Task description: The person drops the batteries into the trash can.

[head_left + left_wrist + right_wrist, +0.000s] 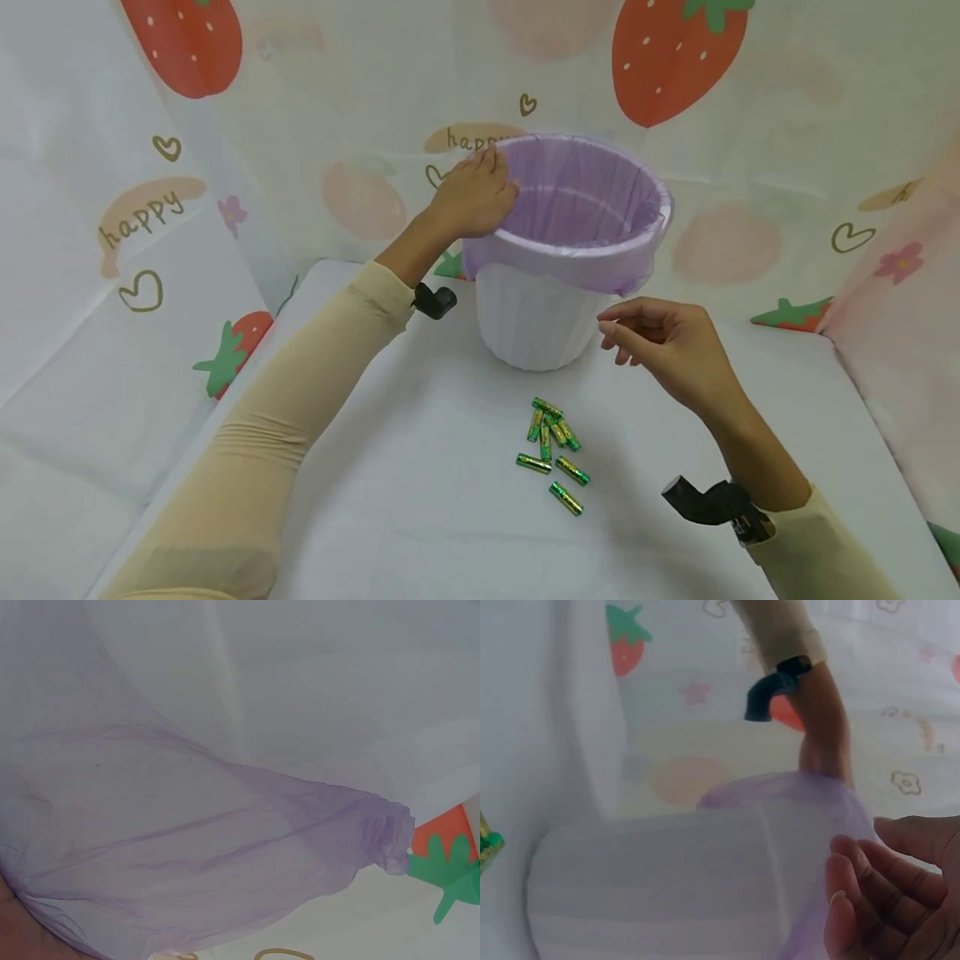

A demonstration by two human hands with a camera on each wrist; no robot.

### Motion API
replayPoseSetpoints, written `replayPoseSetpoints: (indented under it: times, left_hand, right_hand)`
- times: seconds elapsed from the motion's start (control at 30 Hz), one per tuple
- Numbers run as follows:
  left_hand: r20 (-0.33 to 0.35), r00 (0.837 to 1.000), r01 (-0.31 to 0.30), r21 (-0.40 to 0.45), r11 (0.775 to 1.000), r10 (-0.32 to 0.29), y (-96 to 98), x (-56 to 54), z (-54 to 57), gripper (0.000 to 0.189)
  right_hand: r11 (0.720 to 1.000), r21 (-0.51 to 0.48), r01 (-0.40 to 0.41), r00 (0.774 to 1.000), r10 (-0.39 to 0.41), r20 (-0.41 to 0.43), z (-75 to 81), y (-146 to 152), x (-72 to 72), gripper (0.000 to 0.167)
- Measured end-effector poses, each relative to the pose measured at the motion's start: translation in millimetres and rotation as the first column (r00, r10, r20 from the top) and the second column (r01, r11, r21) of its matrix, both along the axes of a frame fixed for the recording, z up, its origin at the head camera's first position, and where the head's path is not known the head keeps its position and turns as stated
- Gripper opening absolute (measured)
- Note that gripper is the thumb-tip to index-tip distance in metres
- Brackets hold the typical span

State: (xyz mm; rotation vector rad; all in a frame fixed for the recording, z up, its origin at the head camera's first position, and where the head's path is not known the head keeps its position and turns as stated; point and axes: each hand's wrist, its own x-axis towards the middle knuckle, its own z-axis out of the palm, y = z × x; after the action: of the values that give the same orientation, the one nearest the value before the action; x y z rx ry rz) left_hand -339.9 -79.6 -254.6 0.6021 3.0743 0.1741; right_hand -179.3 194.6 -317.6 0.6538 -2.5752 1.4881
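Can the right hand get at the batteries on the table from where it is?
Likely yes. The right hand looks empty, and the green-and-gold batteries lie loose and uncovered on the white tabletop, with no obstacle seen between. The bin stands behind them.

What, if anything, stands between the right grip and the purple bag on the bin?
Nothing visible does: the right grip is close to the purple bag, beside the bin. The batteries lie lower, on the table, outside that path.

Prob. a small curtained booth, w/ strawberry-print sheets [555, 75] round a white surface [420, 500].
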Motion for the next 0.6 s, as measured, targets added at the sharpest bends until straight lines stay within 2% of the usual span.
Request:
replayPoseSetpoints:
  times: [0.43, 0.6]
  left_hand:
    - [0.002, 1.0, 0.002, -0.001, 1.0, -0.002, 0.5, -0.9, 1.3, 0.066]
    - [-0.001, 1.0, -0.003, 0.001, 1.0, 0.003, 0.7, -0.2, 1.5, 0.066]
  right_hand:
    - [0.997, 0.069, 0.035, 0.999, -0.037, 0.022, -52.4, 1.7, 20.3, 0.01]
    - [0.997, 0.06, 0.039, 0.998, -0.042, 0.053, -69.2, 0.6, 25.3, 0.009]
